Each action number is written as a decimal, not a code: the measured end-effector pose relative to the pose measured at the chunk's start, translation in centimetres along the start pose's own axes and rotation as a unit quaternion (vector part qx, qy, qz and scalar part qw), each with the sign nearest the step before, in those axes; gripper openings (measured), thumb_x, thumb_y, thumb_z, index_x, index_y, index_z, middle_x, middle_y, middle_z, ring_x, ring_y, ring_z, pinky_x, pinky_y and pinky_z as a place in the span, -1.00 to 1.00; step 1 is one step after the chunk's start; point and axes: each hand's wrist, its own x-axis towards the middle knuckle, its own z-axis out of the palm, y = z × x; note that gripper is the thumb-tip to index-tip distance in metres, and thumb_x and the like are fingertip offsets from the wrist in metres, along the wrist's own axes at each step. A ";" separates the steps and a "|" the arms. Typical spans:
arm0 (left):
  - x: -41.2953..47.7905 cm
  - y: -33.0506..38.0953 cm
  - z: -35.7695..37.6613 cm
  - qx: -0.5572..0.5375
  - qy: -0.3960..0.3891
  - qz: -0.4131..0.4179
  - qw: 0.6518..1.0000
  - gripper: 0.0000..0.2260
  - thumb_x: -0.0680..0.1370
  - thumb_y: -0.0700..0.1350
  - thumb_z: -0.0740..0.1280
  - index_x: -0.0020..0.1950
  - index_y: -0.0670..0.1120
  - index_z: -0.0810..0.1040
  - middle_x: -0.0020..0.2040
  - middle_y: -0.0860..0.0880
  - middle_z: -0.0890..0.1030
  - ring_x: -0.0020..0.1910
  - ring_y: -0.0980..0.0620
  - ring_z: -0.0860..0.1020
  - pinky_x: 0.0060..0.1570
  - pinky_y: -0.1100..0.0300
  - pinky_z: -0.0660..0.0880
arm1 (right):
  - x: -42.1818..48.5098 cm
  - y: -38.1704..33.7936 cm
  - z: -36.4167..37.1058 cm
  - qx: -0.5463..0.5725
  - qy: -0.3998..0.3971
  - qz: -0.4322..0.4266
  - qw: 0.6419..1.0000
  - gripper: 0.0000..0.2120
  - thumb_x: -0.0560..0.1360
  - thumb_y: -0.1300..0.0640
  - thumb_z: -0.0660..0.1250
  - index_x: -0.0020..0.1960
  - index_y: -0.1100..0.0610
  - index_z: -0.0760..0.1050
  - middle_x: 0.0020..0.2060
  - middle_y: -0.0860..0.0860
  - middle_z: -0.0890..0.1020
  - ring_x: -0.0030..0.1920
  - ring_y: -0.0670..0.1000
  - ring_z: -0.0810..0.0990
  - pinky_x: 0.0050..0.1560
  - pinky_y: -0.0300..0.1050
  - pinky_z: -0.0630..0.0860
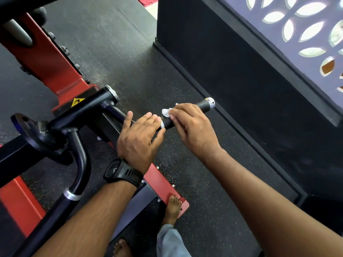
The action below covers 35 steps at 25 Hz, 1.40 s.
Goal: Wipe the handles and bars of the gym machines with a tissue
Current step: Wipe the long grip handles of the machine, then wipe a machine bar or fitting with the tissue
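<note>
left hand on handle — right hand beside it, tissue beneath, machine frame left

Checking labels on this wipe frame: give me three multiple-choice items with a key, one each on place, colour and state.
1. Where is the tissue?
A. on the floor
B. under the right hand, on the black handle grip
C. tucked in a pocket

2. What colour is the machine frame?
A. red
B. green
C. white

3. How does the left hand lie?
A. clenched, away from the machine
B. fingers straight, resting on the bar
C. holding a spray bottle

Key: 1 B, white tissue peeks out from the fingers on the grip; 2 A, the plates are red; 3 B, extended fingers lie across the bar.
</note>
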 end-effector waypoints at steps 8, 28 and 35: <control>0.9 1.2 -3.3 0.027 -0.187 -0.061 0.980 -0.72 0.52 -0.08 0.34 0.19 -0.11 0.65 0.21 -0.07 0.64 0.26 -0.05 0.57 0.39 -0.04 0.29 | 0.5 -1.8 -2.3 0.043 0.090 0.415 0.904 -0.91 0.59 0.12 0.35 0.00 0.07 0.63 -0.04 -0.07 0.60 -0.04 -0.10 0.57 0.14 -0.11 0.56; -11.6 4.3 -51.6 0.189 -0.047 -0.484 0.853 -0.73 0.53 0.07 0.32 0.20 0.13 0.63 0.12 -0.07 0.67 0.11 -0.15 0.61 0.07 0.03 0.56 | -2.2 -49.1 -9.3 0.259 -0.300 -0.029 0.918 -0.92 0.40 0.15 0.51 -0.12 0.12 0.67 -0.17 0.03 0.72 -0.12 0.00 0.66 -0.06 -0.16 0.53; -28.2 13.7 -63.3 0.233 0.062 -0.633 0.735 -0.72 0.55 0.06 0.29 0.23 0.15 0.61 0.12 0.04 0.67 0.13 -0.09 0.60 0.11 0.07 0.55 | -13.4 -63.9 -11.4 0.277 -0.426 -0.216 0.834 -0.93 0.43 0.17 0.43 -0.17 0.02 0.56 -0.21 -0.03 0.68 -0.15 -0.04 0.64 -0.10 -0.13 0.55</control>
